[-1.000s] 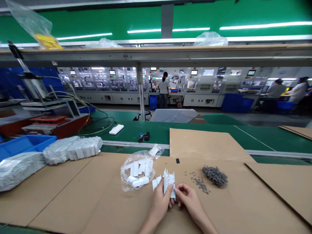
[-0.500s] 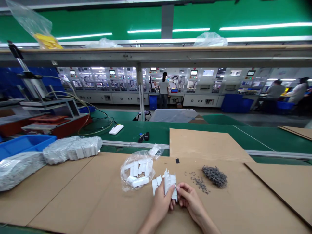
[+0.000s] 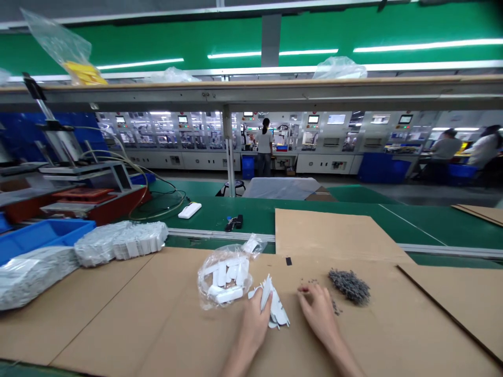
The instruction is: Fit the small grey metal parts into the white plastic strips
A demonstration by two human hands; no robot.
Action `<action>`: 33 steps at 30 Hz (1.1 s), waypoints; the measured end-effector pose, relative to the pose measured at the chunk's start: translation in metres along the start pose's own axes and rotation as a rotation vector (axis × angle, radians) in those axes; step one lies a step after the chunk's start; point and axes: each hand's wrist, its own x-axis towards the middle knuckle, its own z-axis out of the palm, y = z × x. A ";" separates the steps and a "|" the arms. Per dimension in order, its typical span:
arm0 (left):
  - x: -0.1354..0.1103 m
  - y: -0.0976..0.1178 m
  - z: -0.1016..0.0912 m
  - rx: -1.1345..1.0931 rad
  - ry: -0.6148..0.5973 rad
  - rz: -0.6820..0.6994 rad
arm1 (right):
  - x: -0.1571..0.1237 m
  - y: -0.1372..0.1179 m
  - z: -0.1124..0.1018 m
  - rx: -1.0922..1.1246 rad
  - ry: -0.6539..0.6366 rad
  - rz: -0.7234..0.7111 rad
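My left hand [image 3: 252,322] rests on a bunch of white plastic strip parts [image 3: 274,306] and grips them against the cardboard sheet [image 3: 165,314]. My right hand [image 3: 319,310] is apart from them, its fingertips down on the cardboard among a few loose dark grey granules [image 3: 310,283]. It shows nothing held. To its right lies a heap of the same small grey pieces [image 3: 349,286]. Left of my left hand, a clear plastic bag [image 3: 226,277] holds more white parts.
Bagged white parts [image 3: 120,242] and a blue bin [image 3: 47,235] stand at the left. A small black piece [image 3: 288,261] lies on the cardboard. Beyond is a green conveyor bench [image 3: 314,225] with a white box and a tool, then a machine line with several people.
My right hand has let go of the white parts and moved right to the grey granules. My left hand has lowered the white parts onto the cardboard, where they now lie tilted.
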 end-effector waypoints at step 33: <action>-0.013 0.007 0.016 -0.487 -0.207 -0.165 | -0.033 -0.044 0.030 0.822 -0.243 0.163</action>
